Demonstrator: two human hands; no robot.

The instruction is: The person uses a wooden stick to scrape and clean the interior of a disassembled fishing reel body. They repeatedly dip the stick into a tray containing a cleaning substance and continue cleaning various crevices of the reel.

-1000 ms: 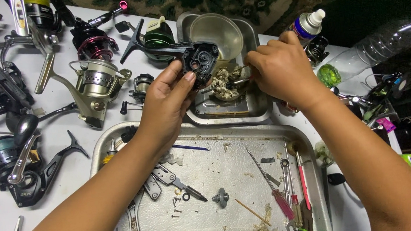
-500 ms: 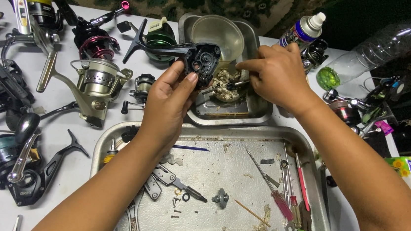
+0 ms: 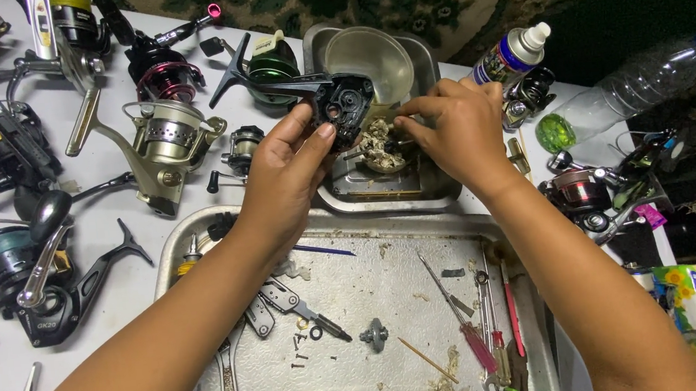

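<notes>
1 big steel tray (image 3: pixel 390 288) holds 1 pair of pliers (image 3: pixel 294 302), 2 screwdrivers (image 3: pixel 459 316) and loose screws. Behind it sits 1 small tray (image 3: pixel 440 192) with 1 bowl (image 3: pixel 369 55). About 7 reels (image 3: pixel 167 140) lie on the table's left, 2 more on the right beside 1 clear bottle (image 3: pixel 648 77) and 1 spray can (image 3: pixel 512 54). The left hand (image 3: pixel 287 176) pinches 1 black reel body (image 3: pixel 340 104) over the small tray, thumb and fingers closed around it. The right hand (image 3: pixel 460 131) pinches at a greasy part (image 3: pixel 379 144) just below that body; what it grips is hidden.

Reels (image 3: pixel 166 136) crowd the left; spray can (image 3: pixel 512 54) stands right.
</notes>
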